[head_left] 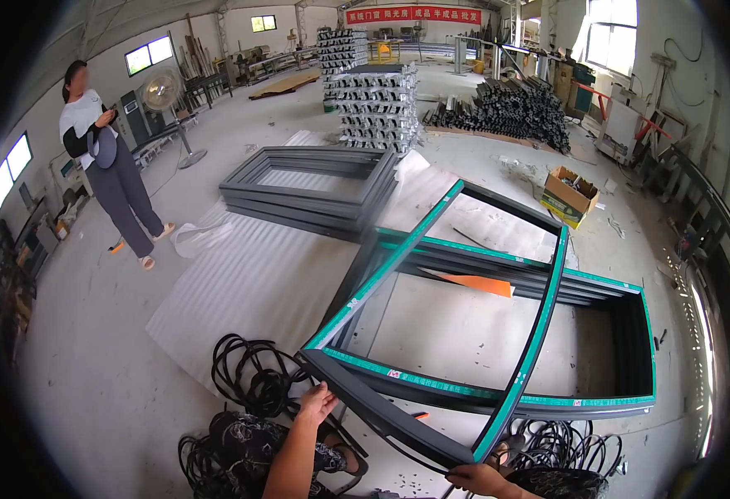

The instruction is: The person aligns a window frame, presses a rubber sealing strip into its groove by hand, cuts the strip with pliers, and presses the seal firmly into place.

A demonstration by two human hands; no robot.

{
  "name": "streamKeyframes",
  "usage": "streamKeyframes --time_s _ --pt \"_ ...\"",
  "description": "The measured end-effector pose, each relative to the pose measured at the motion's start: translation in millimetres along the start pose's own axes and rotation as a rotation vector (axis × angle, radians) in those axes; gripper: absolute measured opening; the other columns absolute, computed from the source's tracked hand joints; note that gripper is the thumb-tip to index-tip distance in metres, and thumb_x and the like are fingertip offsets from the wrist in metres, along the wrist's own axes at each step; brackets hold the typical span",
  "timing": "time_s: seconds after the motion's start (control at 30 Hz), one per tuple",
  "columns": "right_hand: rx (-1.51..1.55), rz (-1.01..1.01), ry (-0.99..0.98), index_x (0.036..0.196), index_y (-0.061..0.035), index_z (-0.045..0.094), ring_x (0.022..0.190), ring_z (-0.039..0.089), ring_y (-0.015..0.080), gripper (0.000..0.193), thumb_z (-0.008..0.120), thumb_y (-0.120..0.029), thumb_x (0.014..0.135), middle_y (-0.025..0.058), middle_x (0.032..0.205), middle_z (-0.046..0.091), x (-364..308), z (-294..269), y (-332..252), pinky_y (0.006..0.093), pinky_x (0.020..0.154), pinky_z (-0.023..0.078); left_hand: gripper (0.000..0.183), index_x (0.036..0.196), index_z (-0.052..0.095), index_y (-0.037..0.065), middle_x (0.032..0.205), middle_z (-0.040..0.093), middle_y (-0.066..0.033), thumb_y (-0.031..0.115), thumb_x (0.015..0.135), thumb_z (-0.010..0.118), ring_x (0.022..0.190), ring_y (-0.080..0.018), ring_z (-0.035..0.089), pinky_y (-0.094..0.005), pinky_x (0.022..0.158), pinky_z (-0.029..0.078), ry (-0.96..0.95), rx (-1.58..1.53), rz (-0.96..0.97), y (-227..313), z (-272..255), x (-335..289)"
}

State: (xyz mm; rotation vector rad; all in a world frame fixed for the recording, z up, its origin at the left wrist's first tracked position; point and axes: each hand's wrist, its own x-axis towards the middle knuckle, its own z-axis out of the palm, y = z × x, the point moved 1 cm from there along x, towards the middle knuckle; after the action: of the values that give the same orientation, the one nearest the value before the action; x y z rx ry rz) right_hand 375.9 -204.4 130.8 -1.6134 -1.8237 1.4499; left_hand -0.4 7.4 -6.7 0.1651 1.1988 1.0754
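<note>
A dark grey window frame point(502, 407) with green film on its faces lies tilted across a stack of similar frames point(631, 349). My left hand point(318, 402) is closed at its near left corner, fingers curled against the edge. At the near right corner, my right hand point(475, 478) pinches a thin black rubber strip point(415, 456). This strip runs along the frame's near side, slightly apart from it in places. Black strip lies in loose coils point(253, 374) by my left forearm, and more coils point(569, 449) lie at the right.
Grey frames point(298, 179) are stacked on white foam sheeting point(224, 299) ahead. Beyond stand piled metal profiles point(377, 108) and dark bars point(515, 108). An open carton point(571, 195) sits at the right. A person point(107, 158) stands left, near a fan point(162, 91).
</note>
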Motion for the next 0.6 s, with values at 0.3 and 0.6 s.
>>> streamKeyframes --time_s 0.3,0.6 --pt "-0.087 -0.095 0.040 0.089 -0.0069 0.063 0.072 0.059 0.0338 0.022 0.058 -0.026 0.081 0.0156 0.080 0.062 -7 9 -10 0.0398 0.062 0.047 0.023 0.101 0.050 0.000 0.091 0.061 -0.0119 0.018 0.088 0.056 0.086 -0.0250 0.060 -0.0425 0.080 0.051 0.056 0.066 -0.001 1 12 -27" --pt "-0.136 -0.117 0.065 0.088 -0.0070 0.062 0.071 0.058 0.0353 0.021 0.058 -0.026 0.081 0.0167 0.079 0.061 -5 5 -9 0.0416 0.061 0.045 0.018 0.096 0.051 0.001 0.093 0.059 -0.0132 0.015 0.087 0.057 0.084 -0.0263 0.061 -0.0418 0.078 0.052 0.022 0.100 -0.015 -17 0 -6"
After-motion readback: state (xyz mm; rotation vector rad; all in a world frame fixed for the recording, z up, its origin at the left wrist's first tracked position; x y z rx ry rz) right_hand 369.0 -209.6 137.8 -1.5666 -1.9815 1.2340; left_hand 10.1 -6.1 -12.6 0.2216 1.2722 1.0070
